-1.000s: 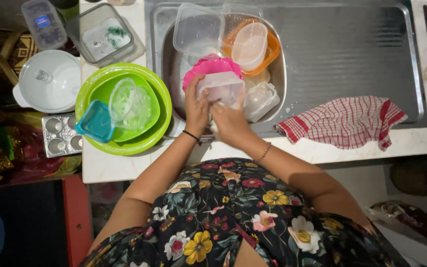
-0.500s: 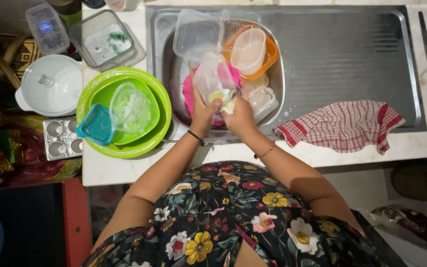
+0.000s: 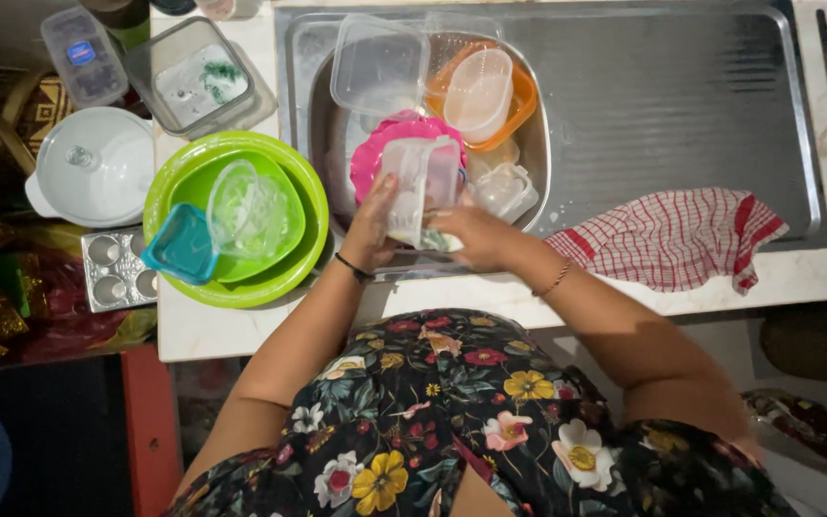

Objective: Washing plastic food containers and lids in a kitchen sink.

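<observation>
Both hands, left hand and right hand, grip a clear plastic container over the sink.

Light falls from above onto the stainless steel sink and drainboard, which shows a soft grey sheen without hard glare. The white stone bench is bright. The left edge and lower corners sink into deep shadow. Focus is fairly sharp; straight lines bow slightly toward the edges.

Over the steel sink, her left hand and right hand grip a clear plastic container above a pink plate, green bowls just beside.
</observation>
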